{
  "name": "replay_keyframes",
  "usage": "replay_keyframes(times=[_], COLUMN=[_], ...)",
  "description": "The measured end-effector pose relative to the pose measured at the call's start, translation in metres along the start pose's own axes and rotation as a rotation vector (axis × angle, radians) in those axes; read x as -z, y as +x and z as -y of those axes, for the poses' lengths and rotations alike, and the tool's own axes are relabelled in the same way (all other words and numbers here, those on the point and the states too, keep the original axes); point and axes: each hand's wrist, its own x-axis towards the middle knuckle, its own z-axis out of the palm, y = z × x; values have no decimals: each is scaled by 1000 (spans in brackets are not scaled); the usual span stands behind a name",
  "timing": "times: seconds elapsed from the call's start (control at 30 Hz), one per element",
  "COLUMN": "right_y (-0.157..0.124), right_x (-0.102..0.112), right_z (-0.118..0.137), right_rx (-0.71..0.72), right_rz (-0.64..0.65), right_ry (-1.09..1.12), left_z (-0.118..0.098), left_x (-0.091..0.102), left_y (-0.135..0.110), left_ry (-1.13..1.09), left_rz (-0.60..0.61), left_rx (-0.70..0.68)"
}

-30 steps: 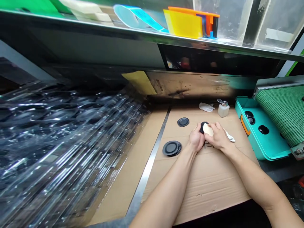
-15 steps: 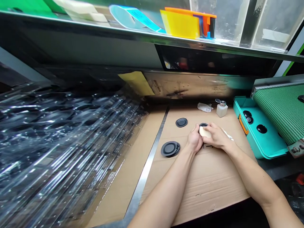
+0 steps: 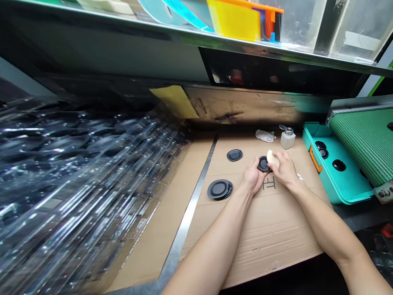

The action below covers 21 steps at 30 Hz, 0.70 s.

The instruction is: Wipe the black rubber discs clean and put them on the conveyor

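My left hand (image 3: 253, 177) grips a small black round disc (image 3: 263, 164) just above the cardboard sheet (image 3: 270, 229). My right hand (image 3: 284, 170) pinches a pale cream pad (image 3: 272, 157) against the disc's right edge. A short stack of black discs (image 3: 219, 189) lies to the left of my hands. Behind them, a single black disc (image 3: 234, 155) rests flat on the cardboard.
A large pile of clear plastic trays (image 3: 76, 184) fills the left. A small white dispenser bottle (image 3: 287, 138) and a crumpled wipe (image 3: 265, 135) stand at the back. On the right, a teal tray (image 3: 337, 180) holds black parts beside a green conveyor belt (image 3: 365, 139). A shelf (image 3: 215, 39) runs overhead.
The pale pad has slid from over the disc's face to its upper right edge, uncovering the disc. Both hands stay together at the same spot.
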Motion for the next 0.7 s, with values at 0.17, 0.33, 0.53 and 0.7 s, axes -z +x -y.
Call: replay_keyframes(times=[0.17, 0.33, 0.53, 0.7], right_y=[-9, -4, -1, -1], right_x=[-7, -2, 9, 13], right_z=[11, 1, -1, 10], right_rx=[81, 12, 68, 19], right_rz=[32, -86, 92, 56], right_ry=[-44, 80, 60, 4], left_z=[1, -1, 0, 7], left_x=[0, 2, 2, 0], left_y=[-1, -1, -1, -3], left_ry=[1, -15, -16, 69], left_rz=[-15, 21, 17, 76], left_rx=[16, 15, -12, -65])
